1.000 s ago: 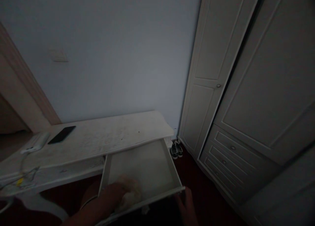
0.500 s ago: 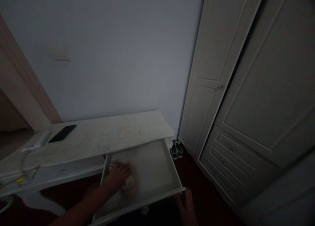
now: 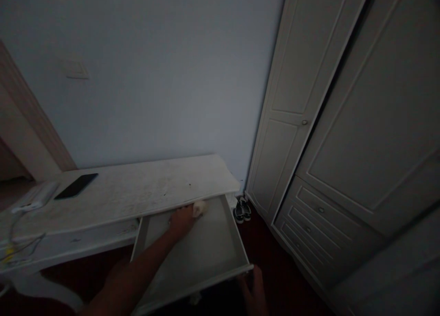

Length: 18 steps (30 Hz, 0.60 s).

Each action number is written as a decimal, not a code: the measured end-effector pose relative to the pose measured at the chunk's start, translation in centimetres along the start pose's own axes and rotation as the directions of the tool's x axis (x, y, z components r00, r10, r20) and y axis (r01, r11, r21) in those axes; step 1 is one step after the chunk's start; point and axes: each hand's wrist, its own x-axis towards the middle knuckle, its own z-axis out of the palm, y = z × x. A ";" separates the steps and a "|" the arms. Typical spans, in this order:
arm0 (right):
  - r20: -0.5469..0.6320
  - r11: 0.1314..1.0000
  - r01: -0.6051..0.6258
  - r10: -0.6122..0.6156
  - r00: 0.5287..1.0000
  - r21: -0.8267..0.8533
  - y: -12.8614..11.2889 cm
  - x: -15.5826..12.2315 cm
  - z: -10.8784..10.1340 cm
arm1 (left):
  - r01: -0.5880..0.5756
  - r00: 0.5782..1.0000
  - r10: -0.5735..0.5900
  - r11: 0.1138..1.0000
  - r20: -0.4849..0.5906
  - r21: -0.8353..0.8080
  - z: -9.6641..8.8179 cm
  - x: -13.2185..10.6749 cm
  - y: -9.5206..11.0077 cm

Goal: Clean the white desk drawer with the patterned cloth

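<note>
My left hand (image 3: 181, 219) reaches deep into an open white drawer (image 3: 206, 256) and presses a small pale cloth (image 3: 198, 208) against its back, just under the desk top. The fingers are closed over the cloth. My right hand (image 3: 252, 288) is at the drawer's front right corner, beneath the front panel; its fingers are dark and partly hidden. The drawer hangs pulled out from a white desk (image 3: 130, 192).
A black phone (image 3: 76, 185) and a white power strip (image 3: 32, 197) with cables lie on the desk's left part. A pair of shoes (image 3: 242, 209) sits on the dark floor by the white wardrobe (image 3: 343, 146). A light switch (image 3: 74, 70) is on the wall.
My left hand has slid with the cloth from the drawer's front left to its back, under the desk top. The right hand has stayed at the front corner.
</note>
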 end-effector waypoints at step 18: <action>0.036 0.999 0.042 -0.041 0.998 -0.024 1.3 0.0 -0.2 | -0.605 0.708 0.654 0.756 0.266 -0.249 3.2 -6.8 6.7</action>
